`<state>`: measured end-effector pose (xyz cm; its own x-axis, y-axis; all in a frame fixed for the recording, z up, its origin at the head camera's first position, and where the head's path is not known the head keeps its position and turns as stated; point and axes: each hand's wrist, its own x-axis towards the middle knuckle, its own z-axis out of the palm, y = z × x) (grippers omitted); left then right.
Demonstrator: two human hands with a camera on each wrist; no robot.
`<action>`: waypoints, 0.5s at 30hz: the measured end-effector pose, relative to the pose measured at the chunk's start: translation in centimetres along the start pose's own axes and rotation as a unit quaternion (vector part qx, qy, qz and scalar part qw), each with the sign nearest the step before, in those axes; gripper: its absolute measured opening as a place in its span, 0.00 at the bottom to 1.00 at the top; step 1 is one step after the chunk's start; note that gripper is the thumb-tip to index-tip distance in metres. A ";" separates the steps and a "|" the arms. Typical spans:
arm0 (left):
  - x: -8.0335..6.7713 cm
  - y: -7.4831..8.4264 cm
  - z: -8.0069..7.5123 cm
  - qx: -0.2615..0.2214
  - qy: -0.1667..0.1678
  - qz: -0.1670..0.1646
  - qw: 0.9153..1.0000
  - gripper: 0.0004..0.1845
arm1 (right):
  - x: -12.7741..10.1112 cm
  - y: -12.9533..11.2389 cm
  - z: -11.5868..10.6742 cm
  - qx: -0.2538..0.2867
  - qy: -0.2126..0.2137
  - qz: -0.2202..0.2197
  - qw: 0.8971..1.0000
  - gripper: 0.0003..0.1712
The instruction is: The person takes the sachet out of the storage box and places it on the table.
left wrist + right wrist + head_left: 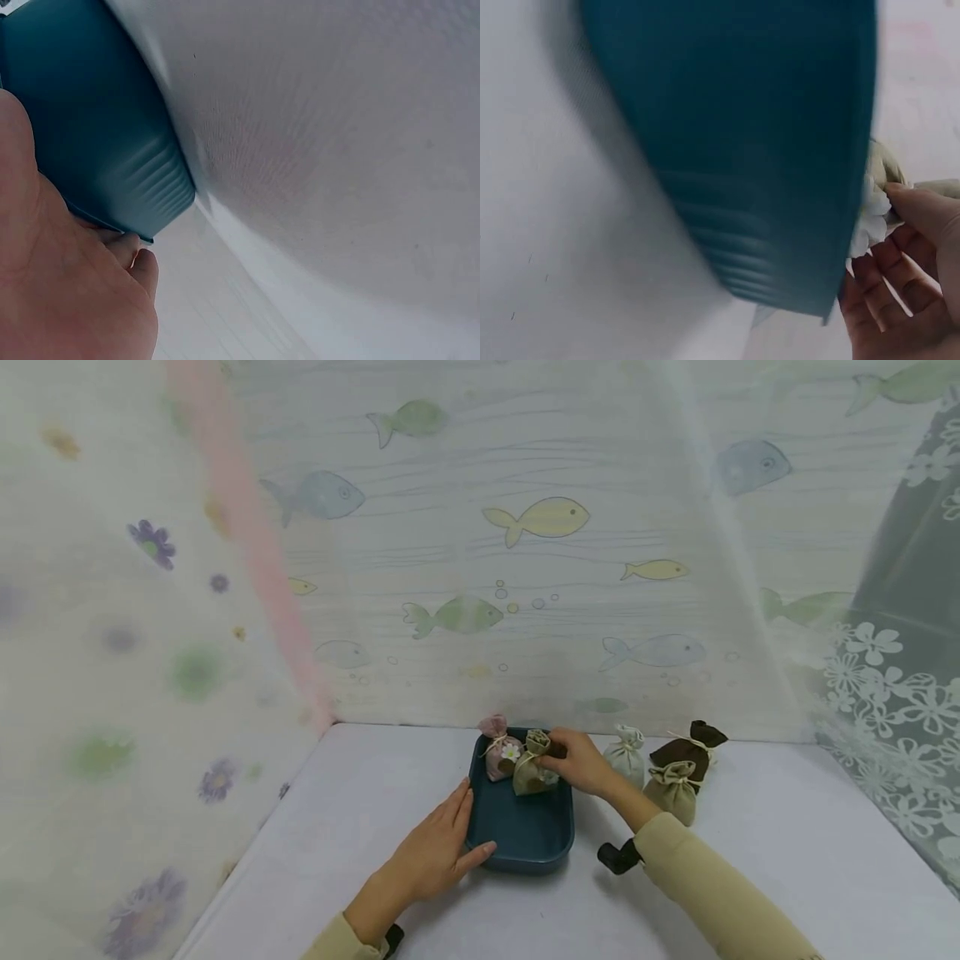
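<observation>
A dark teal tray [521,827] rests on the white table, with a pink drawstring pouch [497,760] at its far left. Beside that pouch is an olive-green drawstring pouch [529,777], which my right hand [581,764] pinches over the tray's far right part. In the right wrist view, thumb and fingers hold that pouch by a white flower [870,214], and the tray's wall hides most of it. My left hand [435,852] lies against the tray's left side with fingers straight and the thumb at the rim.
Right of the tray stand a pale grey pouch [626,756], a dark brown pouch [686,752] and a khaki pouch [673,793]. Fish-printed sheer curtain [551,518] hangs behind the white table [360,793]. A black wrist device [618,857] sits under the right sleeve.
</observation>
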<state>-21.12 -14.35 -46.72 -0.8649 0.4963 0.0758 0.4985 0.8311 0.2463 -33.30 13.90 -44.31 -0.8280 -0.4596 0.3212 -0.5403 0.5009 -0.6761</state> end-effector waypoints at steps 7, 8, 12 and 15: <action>-0.1 0.2 -0.5 0.003 -0.005 -0.003 1.000 0.51 | -1.1 -2.7 -1.3 0.017 0.019 0.000 1.000 0.04; -0.1 0.2 -0.5 0.001 -0.005 -0.003 1.000 0.51 | -1.3 -3.0 -1.5 0.020 0.021 0.000 1.000 0.05; 0.0 0.2 -0.4 0.001 -0.004 0.000 1.000 0.50 | -2.2 -3.8 -2.4 0.025 0.033 -0.003 0.999 0.07; 0.0 0.2 -0.2 0.003 -0.004 0.000 1.000 0.50 | -2.9 -4.1 -3.0 0.018 0.046 -0.002 0.999 0.07</action>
<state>-21.08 -14.26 -46.44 -0.8641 0.4987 0.0679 0.4992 0.8323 0.2409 -29.11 15.39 -40.50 -0.8365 -0.3922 0.3828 -0.5400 0.4707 -0.6977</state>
